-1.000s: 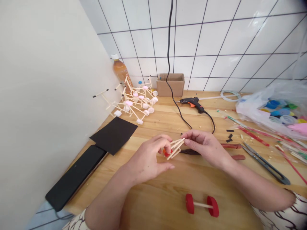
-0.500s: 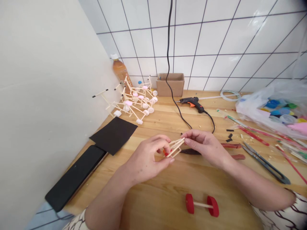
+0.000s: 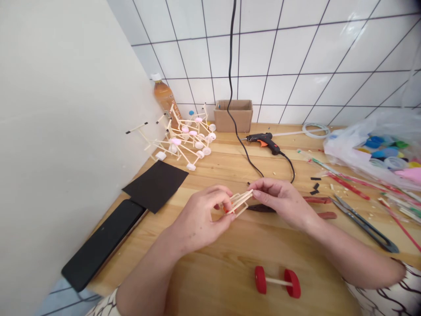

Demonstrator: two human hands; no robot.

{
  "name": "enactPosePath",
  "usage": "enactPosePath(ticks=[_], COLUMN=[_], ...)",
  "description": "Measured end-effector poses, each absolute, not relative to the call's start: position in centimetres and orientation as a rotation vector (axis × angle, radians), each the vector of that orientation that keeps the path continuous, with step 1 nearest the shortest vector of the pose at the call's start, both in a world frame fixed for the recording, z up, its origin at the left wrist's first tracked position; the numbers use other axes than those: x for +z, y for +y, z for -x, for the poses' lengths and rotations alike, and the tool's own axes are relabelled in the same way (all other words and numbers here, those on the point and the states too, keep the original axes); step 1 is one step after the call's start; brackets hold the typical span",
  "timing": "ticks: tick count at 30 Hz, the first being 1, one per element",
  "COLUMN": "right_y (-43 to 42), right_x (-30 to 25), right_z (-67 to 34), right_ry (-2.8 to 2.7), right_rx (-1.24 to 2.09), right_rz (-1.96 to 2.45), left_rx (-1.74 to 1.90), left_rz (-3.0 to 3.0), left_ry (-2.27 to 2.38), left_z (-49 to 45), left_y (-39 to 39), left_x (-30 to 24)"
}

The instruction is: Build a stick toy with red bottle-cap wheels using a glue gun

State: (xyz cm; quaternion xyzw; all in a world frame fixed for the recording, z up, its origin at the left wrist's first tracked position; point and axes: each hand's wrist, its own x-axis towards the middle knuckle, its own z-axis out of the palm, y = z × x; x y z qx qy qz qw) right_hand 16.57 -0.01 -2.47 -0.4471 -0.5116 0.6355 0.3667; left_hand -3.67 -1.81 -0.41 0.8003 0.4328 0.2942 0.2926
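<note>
A small frame of thin wooden sticks [image 3: 242, 201] is held above the table between my two hands. My left hand [image 3: 205, 215] is closed around its left end, where a bit of orange-red shows between the fingers. With thumb and fingertips, my right hand [image 3: 281, 197] pinches the tips of the sticks at the right end. Closer to me on the table lies a pair of red bottle-cap wheels [image 3: 292, 283] joined by a wooden stick axle. Pliers with red handles [image 3: 317, 200] lie partly hidden behind my right hand.
Several stick models with white wheels [image 3: 176, 141] stand at the back left, near a bottle [image 3: 163, 94]. A glue gun [image 3: 265, 141] and a cardboard box [image 3: 233, 117] are behind my hands. Black paper [image 3: 158, 184] and a phone [image 3: 103, 241] lie left; snips [image 3: 365, 226] lie right.
My left thumb and fingers have shifted slightly on the stick frame, and less of the orange-red part shows. My right hand keeps its pinch in nearly the same place.
</note>
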Motion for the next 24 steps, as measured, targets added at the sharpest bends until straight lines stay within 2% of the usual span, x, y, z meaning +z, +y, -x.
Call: enactPosePath(ticks=[24], right_y=[0.04], right_x=[-2.72], right_z=[-16.87], right_ry=[-1.357], right_rx=[1.581], right_rz=[1.194], left_rx=[0.818], left_rz=[-2.162], left_ry=[1.172], left_z=[3.65], left_y=[-1.84], left_x=[-0.53])
